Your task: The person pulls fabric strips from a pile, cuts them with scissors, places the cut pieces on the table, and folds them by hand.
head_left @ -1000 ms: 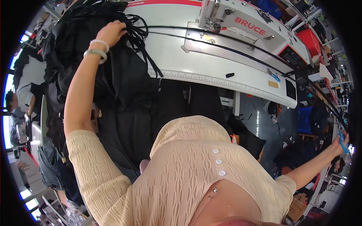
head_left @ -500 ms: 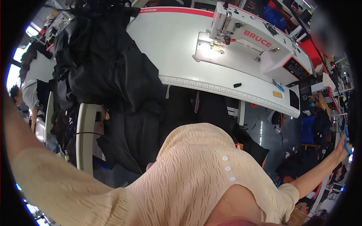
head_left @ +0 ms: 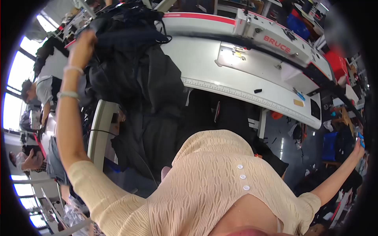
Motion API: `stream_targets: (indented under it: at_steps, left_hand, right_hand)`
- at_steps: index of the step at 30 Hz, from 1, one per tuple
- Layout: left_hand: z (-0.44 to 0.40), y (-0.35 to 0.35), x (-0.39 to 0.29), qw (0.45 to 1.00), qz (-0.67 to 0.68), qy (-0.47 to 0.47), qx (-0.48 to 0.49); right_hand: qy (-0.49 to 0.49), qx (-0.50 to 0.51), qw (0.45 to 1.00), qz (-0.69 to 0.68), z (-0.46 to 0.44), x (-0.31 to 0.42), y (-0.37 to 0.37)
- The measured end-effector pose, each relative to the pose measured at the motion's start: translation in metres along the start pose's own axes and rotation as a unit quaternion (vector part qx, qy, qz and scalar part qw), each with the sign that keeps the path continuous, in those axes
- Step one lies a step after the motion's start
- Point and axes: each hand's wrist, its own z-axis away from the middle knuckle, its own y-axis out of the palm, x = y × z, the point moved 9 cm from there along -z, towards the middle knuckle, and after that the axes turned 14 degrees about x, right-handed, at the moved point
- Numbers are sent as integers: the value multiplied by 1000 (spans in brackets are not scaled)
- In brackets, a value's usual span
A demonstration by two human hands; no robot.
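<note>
My left hand (head_left: 83, 47), slightly blurred, is raised at the upper left, its fingers closed on the end of a long dark strip of cloth (head_left: 328, 83). The strip stretches right across the front of the sewing machine (head_left: 289, 49) toward my right side. At the far right edge my right hand (head_left: 358, 151) grips blue-handled scissors (head_left: 361, 139); the blades are not clear. Whether that hand also holds the strip, I cannot tell. Below my left hand, a heap of black fabric (head_left: 138, 74) covers the table's left end and hangs toward my lap.
A ruler strip (head_left: 232, 93) runs along the front edge of the white table. Blue snips (head_left: 299, 94), a tan card (head_left: 298, 102) and a small black piece (head_left: 258, 91) lie there. Co-workers (head_left: 43, 92) are at the left. A blue bin (head_left: 330, 145) stands right.
My left hand has come into view from the left, up over the black heap. The dark strip now spans the machine. My right hand has moved little; the view has shifted slightly.
</note>
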Motion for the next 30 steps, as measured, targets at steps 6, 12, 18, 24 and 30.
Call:
stream_targets:
  at_steps: [6, 12, 18, 24, 30]
  left_hand:
    - [24, 155, 2, 989, 107, -1, 98]
    - [-7, 165, 8, 978, 158, -14, 134]
    - [-11, 194, 23, 976, 156, 18, 150]
    - [-9, 206, 9, 957, 117, 25, 263]
    - [-22, 115, -165, 954, 88, 152, 243]
  right_hand:
    - [23, -93, 994, 51, 44, 12, -54]
    - [31, -91, 992, 79, 56, -4, -53]
    - [28, -27, 988, 152, 37, 17, 52]
    - [41, -6, 998, 51, 67, 56, 261]
    - [-55, 192, 979, 39, 98, 141, 436]
